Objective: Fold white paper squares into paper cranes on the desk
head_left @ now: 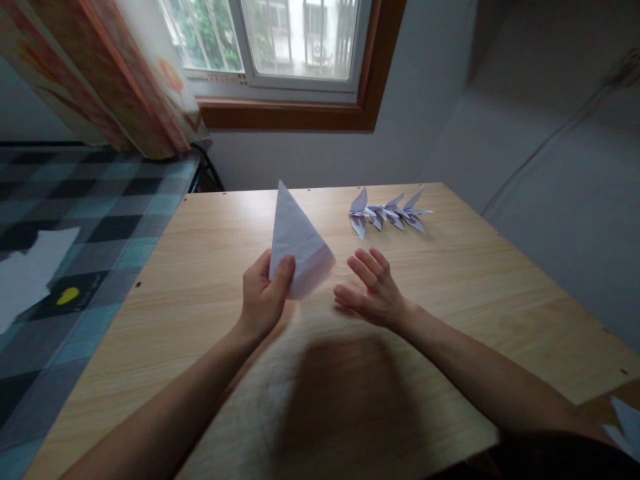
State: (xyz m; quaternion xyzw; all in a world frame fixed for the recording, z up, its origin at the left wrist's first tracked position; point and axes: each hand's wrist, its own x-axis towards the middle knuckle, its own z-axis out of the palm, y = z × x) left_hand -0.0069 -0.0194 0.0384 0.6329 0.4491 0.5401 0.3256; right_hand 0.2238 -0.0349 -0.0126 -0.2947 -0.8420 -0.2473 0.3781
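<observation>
Taking the paper sprig as my mark, the folded sheet is to its left and reaches nearer me, held up over the surface. My left fingers are clamped on the folded sheet by its lower left edge. My right fingers, just on my side of the sprig, are loosely spread and touch nothing. I judge I'm mid-folding; the next move calls for steadying the sheet's blurred free corner.

smooth matt paper in the folded sheet, creased matt paper in the leafy spray, smooth wood-grained tabletop with a soft sheen, cloth checked cover, cloth curtain, window surround apparently varnished wood
</observation>
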